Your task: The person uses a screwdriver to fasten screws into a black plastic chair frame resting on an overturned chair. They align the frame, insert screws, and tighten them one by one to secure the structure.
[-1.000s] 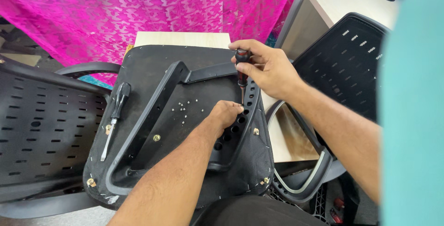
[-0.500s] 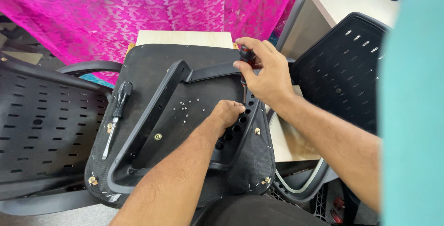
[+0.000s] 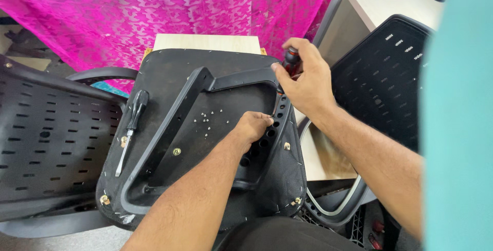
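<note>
Pink cloth [image 3: 154, 20] hangs behind an upturned seat [image 3: 169, 76] lying on a counter [image 3: 205, 41]. Right fingers [image 3: 280, 71] wrap a red-black screwdriver [image 3: 290, 58], its shaft dropping to the bracket [image 3: 267, 143]; left fingers [image 3: 264, 120] curl shut, pinching at the tip. Keeping the shaft upright and pressing down would seem wise. Another screwdriver [image 3: 131, 128] lies left, loose screws [image 3: 205, 122] between, mesh chair backs on both sides

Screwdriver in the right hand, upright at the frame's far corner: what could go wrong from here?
The left hand has fingers beside the tip of the screwdriver gripped by the right hand; a slip could jab them. The loose small screws on the tilted seat underside might roll off. The spare screwdriver near the edge could slide down.
</note>
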